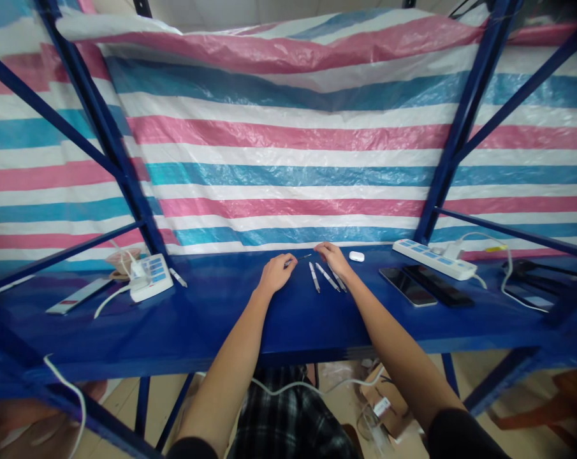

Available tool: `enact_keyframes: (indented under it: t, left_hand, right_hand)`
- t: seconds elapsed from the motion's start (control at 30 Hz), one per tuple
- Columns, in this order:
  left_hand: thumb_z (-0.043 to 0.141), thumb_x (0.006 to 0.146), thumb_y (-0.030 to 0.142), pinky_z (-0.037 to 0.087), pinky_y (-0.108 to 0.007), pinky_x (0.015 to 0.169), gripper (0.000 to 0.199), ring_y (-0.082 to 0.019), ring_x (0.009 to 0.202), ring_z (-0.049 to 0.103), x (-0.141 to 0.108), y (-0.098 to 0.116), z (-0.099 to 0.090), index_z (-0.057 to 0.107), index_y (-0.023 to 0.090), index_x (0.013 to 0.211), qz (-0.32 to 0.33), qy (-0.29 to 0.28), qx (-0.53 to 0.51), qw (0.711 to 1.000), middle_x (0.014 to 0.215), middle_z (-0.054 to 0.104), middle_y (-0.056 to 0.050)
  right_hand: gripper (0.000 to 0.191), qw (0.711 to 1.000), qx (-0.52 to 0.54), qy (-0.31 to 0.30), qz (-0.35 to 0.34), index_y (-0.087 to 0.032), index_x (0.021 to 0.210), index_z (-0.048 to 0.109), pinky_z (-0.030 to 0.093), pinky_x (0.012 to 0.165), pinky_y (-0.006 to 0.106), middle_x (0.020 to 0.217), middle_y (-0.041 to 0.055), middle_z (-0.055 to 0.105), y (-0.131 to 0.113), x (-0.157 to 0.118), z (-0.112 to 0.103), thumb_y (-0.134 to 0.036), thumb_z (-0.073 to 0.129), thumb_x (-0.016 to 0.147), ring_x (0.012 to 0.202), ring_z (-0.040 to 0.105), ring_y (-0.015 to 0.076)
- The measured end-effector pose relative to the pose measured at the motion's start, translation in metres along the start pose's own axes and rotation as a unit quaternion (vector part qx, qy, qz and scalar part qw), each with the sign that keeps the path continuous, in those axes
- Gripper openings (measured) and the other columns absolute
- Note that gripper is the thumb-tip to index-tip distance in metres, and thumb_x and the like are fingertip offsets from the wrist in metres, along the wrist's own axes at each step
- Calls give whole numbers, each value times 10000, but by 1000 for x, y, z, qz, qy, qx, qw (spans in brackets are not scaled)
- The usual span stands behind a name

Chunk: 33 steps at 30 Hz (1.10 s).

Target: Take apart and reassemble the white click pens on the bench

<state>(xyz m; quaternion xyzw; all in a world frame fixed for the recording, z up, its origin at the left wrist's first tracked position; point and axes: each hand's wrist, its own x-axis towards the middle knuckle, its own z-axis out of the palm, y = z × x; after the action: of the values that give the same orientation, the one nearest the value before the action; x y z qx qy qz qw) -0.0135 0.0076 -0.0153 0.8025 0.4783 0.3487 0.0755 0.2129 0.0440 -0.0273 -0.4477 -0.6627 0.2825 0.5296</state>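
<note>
Worktop: blue, long (211, 325); a striped sheet (292, 137) hangs behind its far edge.
Slim rod: dark, thin (304, 257); near the middle of the far edge, between the two hands; whether it touches the worktop cannot be told.
Left grip: bare hand (275, 274), fingers closed around the rod's left end.
Right grip: bare hand (335, 259), fingers bent, tips close to the far edge; whether they pinch anything cannot be told.
Key relation: the rod's long axis runs roughly along the far edge, from the left grip towards the right grip; its free end appears just short of the right fingers. The left hand is the nearer, being in contact.
Pens: three, pale, side by side, slanting from the far edge towards the near edge; left pen (314, 278) and middle pen (327, 278) in plain view, right pen (340, 281) partly covered by the right hand.
White case: small, rounded (356, 256); just beyond the right hand, towards the right end.
Phones: two, side by side, right of the right forearm; silver-edged phone (407, 286), dark phone (438, 286).
</note>
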Motion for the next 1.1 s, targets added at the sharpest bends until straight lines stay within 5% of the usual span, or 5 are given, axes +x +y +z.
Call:
enact_keyframes:
  t: [0.23,0.57,0.87,1.1]
  left_hand:
    - [533,984,347,490,-271,800,243,-183,883,687,1,-3,2,762,268,998,13,10,-20,1000,997,761,-18]
    - [556,980,438,480,-277,765,308,-187,834,666,3,-6,1,777,230,1029,38,22,-35,998,901,731,-41]
    - [581,944,253,510,-311,868,285,-191,882,668,8,-32,4,770,231,1155,15,8,-39,999,1008,708,-60]
    - [585,937,203,515,-331,945,310,-208,978,682,8,-29,3,764,223,1189,13,5,-44,999,1091,721,-75]
  right_hand:
    - [291,997,-18,-63,-27,-191,851,782,486,803,323,849,44,750,-4,-3,9,-465,734,766,798,645,213]
    - [307,999,-1,-33,-27,-193,873,792,481,760,318,826,38,745,-10,-8,7,-471,741,756,780,638,214]
    - [292,998,58,-6,7,-184,807,762,475,831,345,858,54,744,2,-3,-5,-447,783,680,843,651,233]
    - [352,998,61,2,13,-162,853,764,449,772,325,796,39,717,2,-4,-9,-465,783,675,799,624,219]
